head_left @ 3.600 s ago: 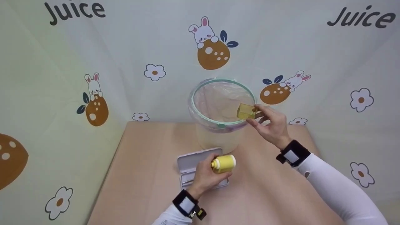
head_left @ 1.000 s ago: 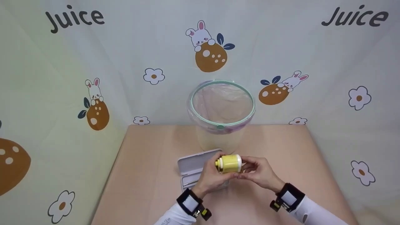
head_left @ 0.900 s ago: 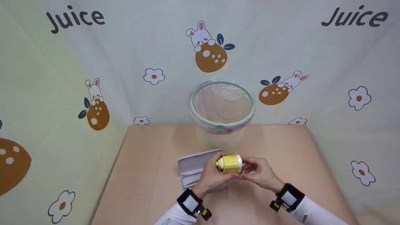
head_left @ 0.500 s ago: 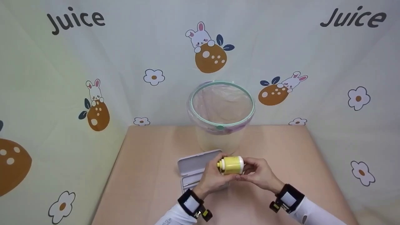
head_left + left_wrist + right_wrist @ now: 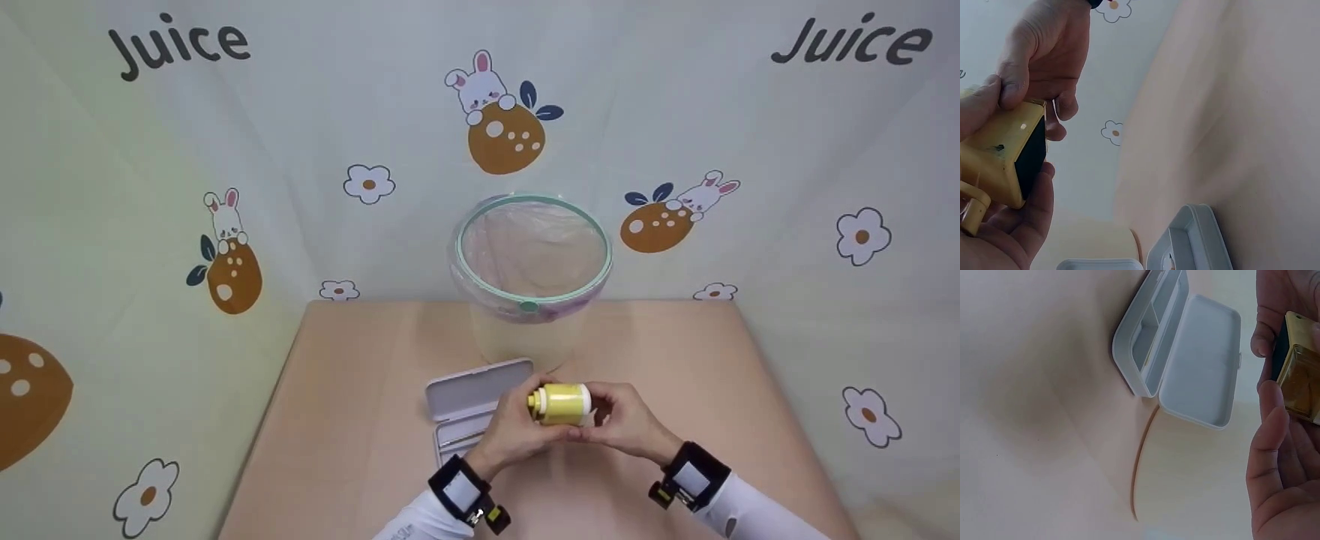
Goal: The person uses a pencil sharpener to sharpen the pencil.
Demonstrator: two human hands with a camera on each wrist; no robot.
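A yellow pencil sharpener with a crank (image 5: 566, 405) is held above the table, lying sideways between both hands in the head view. My left hand (image 5: 517, 431) grips its body from the left, thumb along the lower side. In the left wrist view its dark base (image 5: 1032, 160) faces sideways, and the crank (image 5: 974, 208) shows near the palm. My right hand (image 5: 630, 424) pinches the clear yellow shavings drawer (image 5: 1300, 385), which sits right at the sharpener's body in the right wrist view. In the head view, the drawer is mostly hidden behind the sharpener and fingers.
An open grey pencil case (image 5: 478, 390) lies behind the left hand, a slim item in its tray. Beyond it stands a pale bin (image 5: 529, 337) with a green rim and clear plastic liner. Printed curtains surround the table (image 5: 360, 450) behind and at the sides.
My right hand has come from over the bin's rim down to the sharpener, bringing the clear drawer with it. Over the last second both hands and the sharpener have shifted slightly right and nearer.
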